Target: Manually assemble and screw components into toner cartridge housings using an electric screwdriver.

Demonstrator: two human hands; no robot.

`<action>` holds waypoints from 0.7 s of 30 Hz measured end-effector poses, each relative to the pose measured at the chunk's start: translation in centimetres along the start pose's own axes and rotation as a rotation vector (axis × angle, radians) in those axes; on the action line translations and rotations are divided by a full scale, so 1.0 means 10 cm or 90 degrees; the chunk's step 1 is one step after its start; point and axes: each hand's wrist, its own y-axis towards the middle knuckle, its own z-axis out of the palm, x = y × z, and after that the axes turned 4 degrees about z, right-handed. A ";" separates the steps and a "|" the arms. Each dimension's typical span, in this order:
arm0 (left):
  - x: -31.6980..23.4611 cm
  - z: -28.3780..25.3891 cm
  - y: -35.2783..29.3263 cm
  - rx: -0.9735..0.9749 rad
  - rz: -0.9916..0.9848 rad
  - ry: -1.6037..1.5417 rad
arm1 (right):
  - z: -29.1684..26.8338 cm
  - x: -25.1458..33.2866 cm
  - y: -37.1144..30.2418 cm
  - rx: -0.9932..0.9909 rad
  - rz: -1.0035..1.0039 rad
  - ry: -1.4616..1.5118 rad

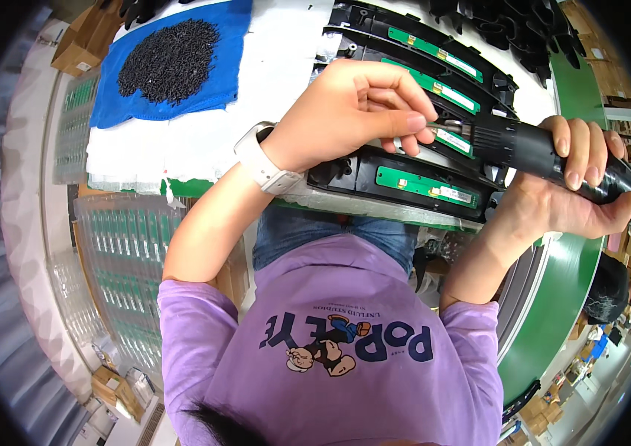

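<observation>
My right hand (579, 167) is wrapped round a black electric screwdriver (516, 143), held nearly level with its bit toward the left. At the bit's tip, the thumb and fingers of my left hand (367, 111) are pinched together. What they pinch is too small and too covered to make out. Beneath both hands lie several curved black plastic housings, each with a long green circuit board; the nearest board (423, 186) is in plain view. My left hand hides part of the housings behind it. A heap of small black screws (170, 59) rests on a blue cloth (107, 100) at the far left.
White sheeting (278, 56) covers the table. More black plastic parts (508, 26) are piled at the far right, beside a green surface (583, 82). Clear trays with green boards (126, 234) stand low at the left. A cardboard box (85, 41) is at the far left.
</observation>
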 end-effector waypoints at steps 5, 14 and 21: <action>-0.03 -0.01 -0.03 0.008 0.000 0.036 | 0.11 -0.07 -0.02 -0.015 0.016 -0.007; 0.00 -0.02 -0.01 0.017 0.008 0.037 | 0.13 -0.05 -0.01 -0.065 0.005 -0.001; 0.05 -0.03 -0.01 0.031 0.008 0.089 | 0.16 -0.12 0.04 -0.010 0.056 -0.042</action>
